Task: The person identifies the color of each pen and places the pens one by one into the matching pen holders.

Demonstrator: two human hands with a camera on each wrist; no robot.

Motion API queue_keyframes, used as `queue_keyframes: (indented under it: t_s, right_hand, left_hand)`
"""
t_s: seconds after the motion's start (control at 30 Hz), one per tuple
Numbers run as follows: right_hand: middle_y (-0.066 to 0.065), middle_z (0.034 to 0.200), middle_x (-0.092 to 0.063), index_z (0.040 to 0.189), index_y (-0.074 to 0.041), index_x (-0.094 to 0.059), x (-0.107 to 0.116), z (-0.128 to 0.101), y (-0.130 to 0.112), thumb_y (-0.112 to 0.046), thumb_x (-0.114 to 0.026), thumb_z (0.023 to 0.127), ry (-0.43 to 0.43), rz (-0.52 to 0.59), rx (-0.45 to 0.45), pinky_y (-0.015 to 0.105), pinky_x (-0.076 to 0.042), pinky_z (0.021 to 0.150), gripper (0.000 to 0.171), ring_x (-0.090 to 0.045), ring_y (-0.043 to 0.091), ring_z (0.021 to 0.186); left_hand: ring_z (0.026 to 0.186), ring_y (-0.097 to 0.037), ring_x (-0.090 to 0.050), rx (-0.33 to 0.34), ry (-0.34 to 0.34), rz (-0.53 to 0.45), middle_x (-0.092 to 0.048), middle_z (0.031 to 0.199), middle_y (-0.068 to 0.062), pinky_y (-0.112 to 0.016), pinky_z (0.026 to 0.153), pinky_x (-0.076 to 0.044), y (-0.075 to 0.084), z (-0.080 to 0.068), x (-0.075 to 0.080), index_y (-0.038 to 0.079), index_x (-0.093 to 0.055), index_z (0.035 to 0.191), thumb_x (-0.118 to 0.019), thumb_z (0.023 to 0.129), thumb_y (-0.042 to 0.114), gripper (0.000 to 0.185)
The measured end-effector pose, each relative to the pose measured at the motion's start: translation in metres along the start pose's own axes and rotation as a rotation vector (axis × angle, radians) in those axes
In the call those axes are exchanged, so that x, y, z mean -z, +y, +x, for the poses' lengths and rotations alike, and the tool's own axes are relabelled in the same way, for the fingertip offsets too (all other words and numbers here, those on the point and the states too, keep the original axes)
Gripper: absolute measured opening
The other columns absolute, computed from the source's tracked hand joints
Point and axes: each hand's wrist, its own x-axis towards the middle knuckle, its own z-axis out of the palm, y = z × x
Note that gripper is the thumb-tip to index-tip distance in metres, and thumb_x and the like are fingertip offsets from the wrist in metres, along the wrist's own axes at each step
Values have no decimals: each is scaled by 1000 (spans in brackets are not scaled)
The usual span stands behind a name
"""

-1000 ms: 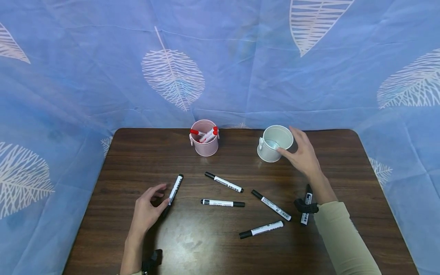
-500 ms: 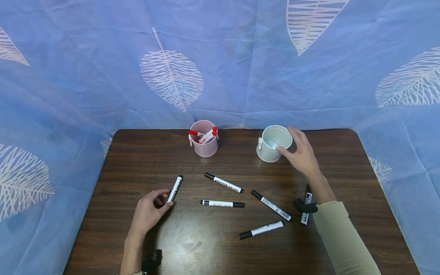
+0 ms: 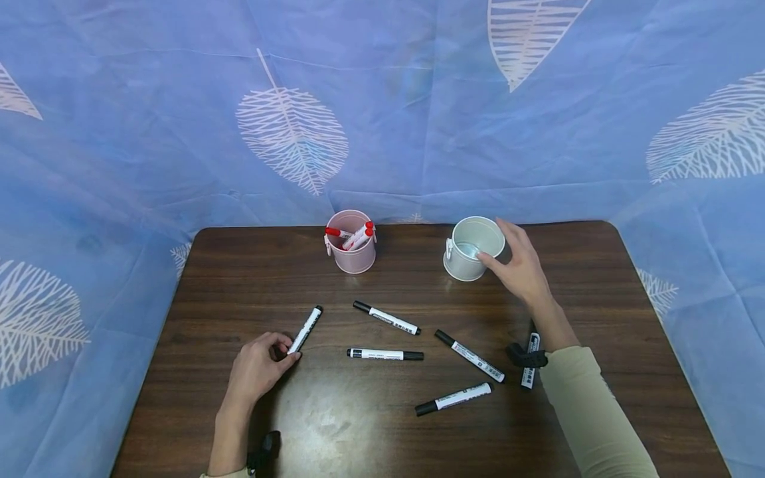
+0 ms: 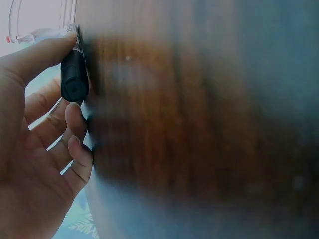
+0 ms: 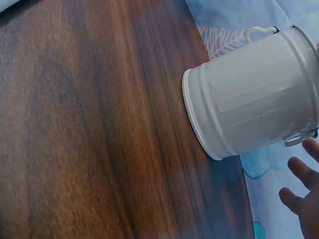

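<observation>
In the head view my left hand (image 3: 255,368) pinches a black-capped whiteboard marker (image 3: 305,330) between thumb and fingers at the table's left. The left wrist view shows its black cap (image 4: 74,77) under the thumb, the other fingers loosely curled below. At the back right, my right hand (image 3: 521,264) holds the white bucket (image 3: 463,267) at its rim, thumb on the near side and fingers round the right side. The bucket stands upright, with no marker visible inside. Seen from the right wrist, several fingertips (image 5: 300,172) spread beside the bucket's handle.
A pink bucket (image 3: 354,261) with several red-capped markers (image 3: 360,237) stands at the back left. Black-and-white markers lie mid-table, including one marker (image 3: 385,354) lying nearly level and another marker (image 3: 530,362) by the right wrist. A blue leaf-patterned cloth (image 3: 382,133) hangs behind the wooden table (image 3: 239,279).
My left thumb and fingers have closed on the marker, which has shifted slightly since. The right hand stays at the white bucket. The head view has drifted a little.
</observation>
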Motion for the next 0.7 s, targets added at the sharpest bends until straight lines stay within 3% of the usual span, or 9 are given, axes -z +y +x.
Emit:
queue_keyframes:
  t_s: [0.4,0.7]
  right_hand:
    - [14,157,-30,157,-26,-32,1,-2,2,-35,-76,89,17,64,-6,66,-24,109,81,-28,39,144]
    - [14,156,-32,156,-25,-34,-3,-1,4,-37,-76,88,15,89,1,67,-24,109,81,-29,39,143]
  left_hand:
    - [63,-8,-48,-59,25,-27,-58,78,10,-27,57,-38,-4,4,0,22,-67,85,-86,76,19,21]
    - [75,-11,-61,-60,30,-172,-69,87,6,-31,68,-48,-6,6,1,20,-69,96,-80,85,13,17]
